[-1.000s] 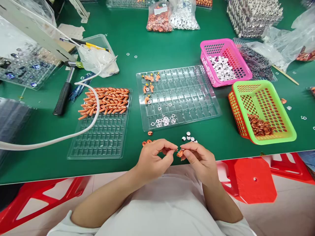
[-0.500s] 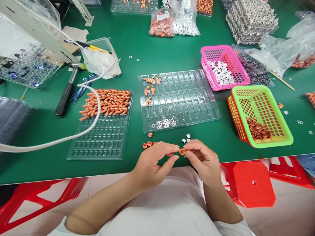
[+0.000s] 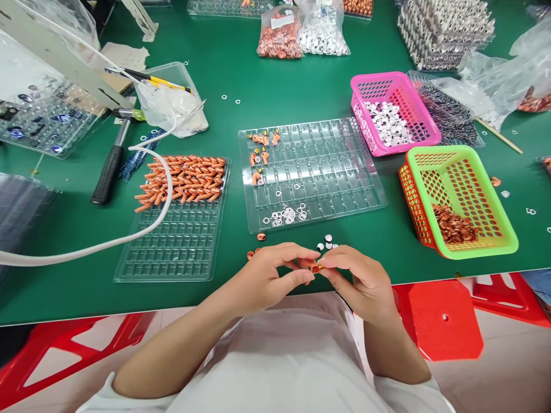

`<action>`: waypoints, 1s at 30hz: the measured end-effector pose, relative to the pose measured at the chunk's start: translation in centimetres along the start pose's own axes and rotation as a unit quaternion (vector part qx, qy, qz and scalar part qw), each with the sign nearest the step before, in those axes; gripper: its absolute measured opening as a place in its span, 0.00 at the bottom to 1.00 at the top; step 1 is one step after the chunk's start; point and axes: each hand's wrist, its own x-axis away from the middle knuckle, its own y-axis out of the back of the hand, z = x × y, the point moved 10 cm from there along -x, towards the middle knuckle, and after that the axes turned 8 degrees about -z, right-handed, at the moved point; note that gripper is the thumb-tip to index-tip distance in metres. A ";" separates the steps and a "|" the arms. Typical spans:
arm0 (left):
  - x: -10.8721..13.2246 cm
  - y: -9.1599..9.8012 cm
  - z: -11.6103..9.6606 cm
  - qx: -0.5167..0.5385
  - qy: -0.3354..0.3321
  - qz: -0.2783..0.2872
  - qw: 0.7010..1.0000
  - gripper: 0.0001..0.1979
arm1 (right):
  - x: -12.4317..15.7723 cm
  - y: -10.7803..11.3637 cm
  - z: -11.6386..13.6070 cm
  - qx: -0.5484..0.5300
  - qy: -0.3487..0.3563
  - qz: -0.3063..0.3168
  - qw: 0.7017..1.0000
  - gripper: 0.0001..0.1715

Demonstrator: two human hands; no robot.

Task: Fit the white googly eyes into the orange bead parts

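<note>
My left hand and my right hand meet at the near edge of the green table, fingertips pinched together on one small orange part. A few loose orange rings lie just beyond my left hand. Small black-and-white round pieces lie beyond my right hand. Farther out sits a clear compartment tray with some orange assembled parts at its far left and white rings near its front.
A second clear tray at the left holds rows of orange pieces. A pink basket of white pieces and a green-orange basket of orange rings stand right. A hammer, a white hose and bags lie around.
Both hands stayed at the table edge, pinched on the orange part; the fingers have closed in tighter around it. The view shifted slightly.
</note>
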 end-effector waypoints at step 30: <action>-0.4 0.8 -1.2 -0.122 -0.098 -0.124 0.980 0.11 | 2.0 -0.5 -3.3 0.018 -0.155 -0.058 0.986 0.06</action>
